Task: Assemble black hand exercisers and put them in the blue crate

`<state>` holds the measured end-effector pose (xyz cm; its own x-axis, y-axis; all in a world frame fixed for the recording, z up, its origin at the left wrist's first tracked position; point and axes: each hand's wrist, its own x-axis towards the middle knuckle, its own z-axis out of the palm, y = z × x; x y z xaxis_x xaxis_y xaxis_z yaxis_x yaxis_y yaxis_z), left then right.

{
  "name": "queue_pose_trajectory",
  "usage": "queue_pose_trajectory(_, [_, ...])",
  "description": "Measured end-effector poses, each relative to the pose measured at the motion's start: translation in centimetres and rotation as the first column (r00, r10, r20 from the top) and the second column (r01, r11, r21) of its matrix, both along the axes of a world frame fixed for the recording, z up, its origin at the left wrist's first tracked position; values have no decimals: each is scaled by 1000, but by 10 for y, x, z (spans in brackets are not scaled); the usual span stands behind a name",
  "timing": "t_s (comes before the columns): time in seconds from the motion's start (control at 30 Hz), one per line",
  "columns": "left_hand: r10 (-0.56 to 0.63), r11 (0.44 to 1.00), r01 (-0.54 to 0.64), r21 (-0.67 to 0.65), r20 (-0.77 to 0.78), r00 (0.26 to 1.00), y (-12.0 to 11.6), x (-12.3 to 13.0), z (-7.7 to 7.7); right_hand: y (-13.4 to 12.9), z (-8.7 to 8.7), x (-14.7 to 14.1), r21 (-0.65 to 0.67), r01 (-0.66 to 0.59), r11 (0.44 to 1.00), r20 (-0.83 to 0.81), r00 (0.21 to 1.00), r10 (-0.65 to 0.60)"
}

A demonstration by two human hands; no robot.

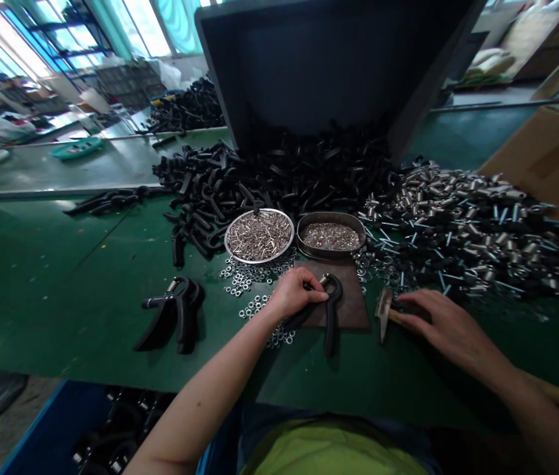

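Note:
My left hand (297, 293) is closed on a black spring clamp (331, 310), pinching it near its ring-shaped jaw. The clamp rests partly on a flat brown metal plate (353, 290), one handle pointing towards me. My right hand (437, 323) lies over the wooden handle of a hammer (384, 313), thumb and forefinger apart; its other fingers are hidden. The hammer head is just right of the plate. Small metal nuts (254, 307) are scattered left of the plate. Behind it stand a round dish of metal pins (228, 245) and an oval tin of small metal parts (328, 253).
Two black clamps (180, 316) stand on the green table (86, 277) at left. A heap of black clamp parts (279, 178) spills from a big dark bin (328, 66). Springs and pins (467, 231) pile up at right, beside a cardboard box (551, 158). Below left is a blue crate (46, 429).

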<state>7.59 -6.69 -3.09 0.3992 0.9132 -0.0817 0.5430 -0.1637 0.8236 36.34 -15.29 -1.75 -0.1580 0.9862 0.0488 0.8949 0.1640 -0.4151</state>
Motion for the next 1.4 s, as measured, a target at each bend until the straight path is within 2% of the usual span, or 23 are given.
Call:
queue_pose_trajectory(0.1, [35, 997, -33, -72, 33, 999, 0, 2, 0, -26, -21, 24, 33, 84, 996, 151, 985, -88])
queue_pose_trajectory(0.17, [36, 996, -30, -89, 61, 997, 0, 2, -1, -37, -31, 30, 56, 108, 993, 183, 976, -116])
queue_pose_trajectory(0.27, [40, 994, -32, -107, 76, 996, 0, 3, -2, -40, -32, 28, 46, 166, 985, 145, 974, -171])
queue_pose_trajectory(0.33, [65, 990, -55, -128, 76, 995, 0, 4, -2, -35, -20, 21, -4, 210, 978, 83, 974, -209])
queue_pose_trajectory(0.43, [97, 984, -81, -159, 90, 991, -1, 5, -1, -21, 15, 0, -39, 167, 985, -105, 980, -170])
queue_pose_trajectory(0.53, [81, 988, -66, -142, 106, 991, -2, 5, 1, -5, 47, -30, 64, 131, 989, -297, 949, -106])
queue_pose_trajectory(0.6, [56, 993, -46, -107, 96, 994, -2, 4, 2, 6, 54, -48, 159, 142, 977, -325, 942, -84])
queue_pose_trajectory(0.67, [38, 997, -33, -72, 72, 997, -2, 4, 3, 18, 47, -62, 198, 90, 976, -231, 972, -43])
queue_pose_trajectory(0.8, [29, 998, -26, -62, 52, 998, -1, 4, 2, 32, 31, -73, 60, -85, 995, 1, 996, 86])
queue_pose_trajectory(0.83, [27, 997, -23, -69, 58, 998, 0, 4, 1, 33, 32, -74, 66, -86, 994, 2, 996, 86])
queue_pose_trajectory(0.97, [7, 997, 0, -83, 93, 996, 2, 3, -2, 31, 38, -76, 224, -7, 974, -74, 997, 24])
queue_pose_trajectory(1.03, [5, 996, 4, -87, 98, 995, 2, 3, -2, 32, 35, -75, 172, -28, 985, -25, 999, 32])
queue_pose_trajectory(1.1, [9, 996, -2, -89, 85, 996, 1, 3, -1, 34, 27, -72, 50, -60, 997, 31, 998, 59])
queue_pose_trajectory(1.17, [3, 997, 2, -78, 58, 998, 2, 3, 0, 35, 22, -68, -18, -51, 999, 28, 998, 52])
queue_pose_trajectory(1.27, [-43, 997, 43, -68, 5, 999, 6, 4, 4, 32, 21, -64, 12, -4, 1000, -24, 1000, 4])
queue_pose_trajectory(1.4, [-132, 976, 116, -184, -79, 988, 17, 9, 9, 24, 21, -59, 5, 19, 1000, -51, 999, -19])
